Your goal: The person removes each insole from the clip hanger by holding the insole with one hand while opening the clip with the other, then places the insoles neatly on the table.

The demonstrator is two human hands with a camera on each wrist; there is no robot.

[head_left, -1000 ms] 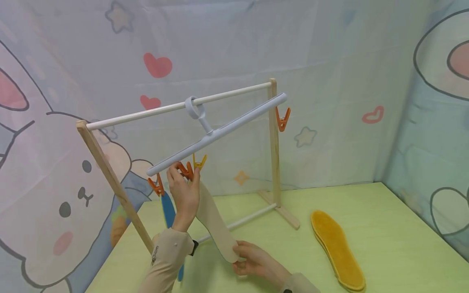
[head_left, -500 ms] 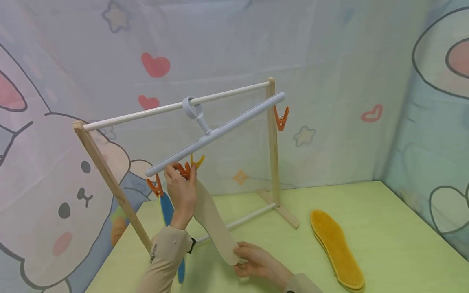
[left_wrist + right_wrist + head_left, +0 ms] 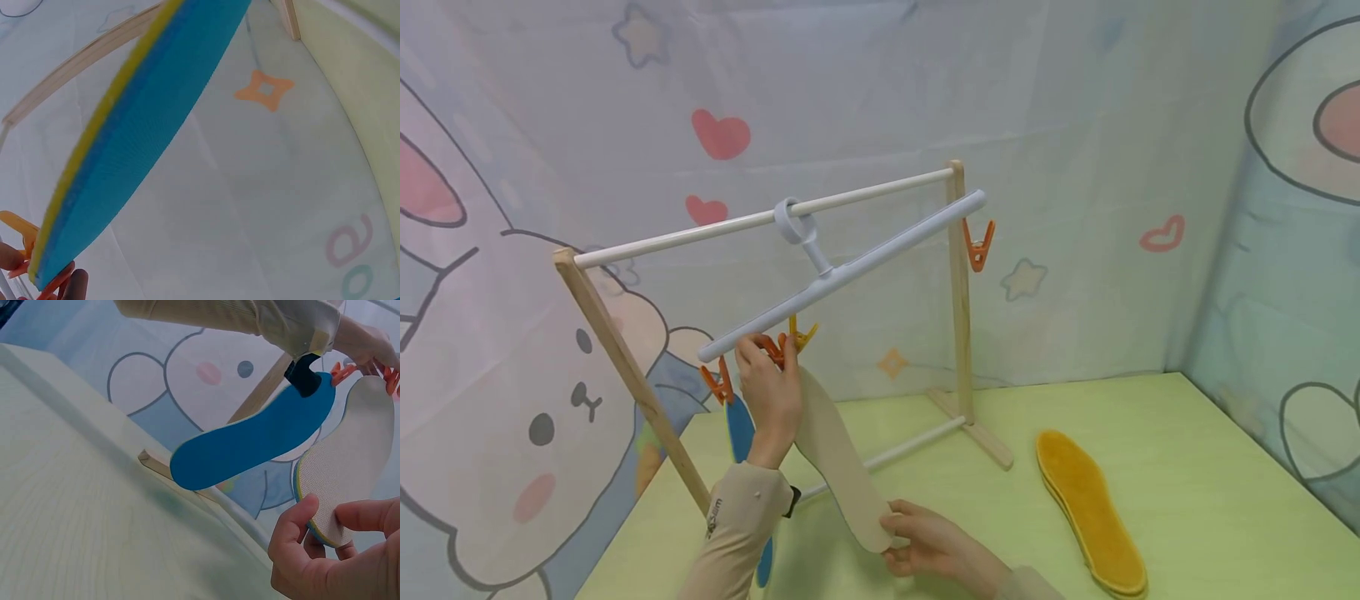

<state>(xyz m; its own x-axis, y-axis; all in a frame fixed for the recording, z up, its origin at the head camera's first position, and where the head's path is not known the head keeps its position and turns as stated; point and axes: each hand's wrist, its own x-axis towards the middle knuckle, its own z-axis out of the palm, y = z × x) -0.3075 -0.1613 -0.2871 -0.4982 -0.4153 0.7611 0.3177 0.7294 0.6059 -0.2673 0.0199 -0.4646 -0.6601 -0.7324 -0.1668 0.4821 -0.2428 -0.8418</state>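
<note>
My left hand (image 3: 770,400) pinches an orange clip (image 3: 772,351) below the left half of a grey hanger (image 3: 850,269). The clip is at the top end of an insole with a beige face (image 3: 833,454) and a blue face (image 3: 140,125). My right hand (image 3: 936,543) holds this insole's lower end between thumb and fingers, clearer in the right wrist view. To the left a second insole, blue side showing (image 3: 250,442), hangs from another orange clip (image 3: 718,382). A yellow clip (image 3: 803,336) hangs just right of my left fingertips.
The hanger tilts, hooked over the white rail (image 3: 685,239) of a wooden-legged rack (image 3: 961,333). One more orange clip (image 3: 978,248) hangs at its right end. Stacked orange-yellow plush insoles (image 3: 1090,512) lie on the green table (image 3: 1195,467), right of the rack.
The held insole's lower end and my right hand have shifted slightly down and to the right. My left hand stays at the orange clip, with only a slight shift left.
</note>
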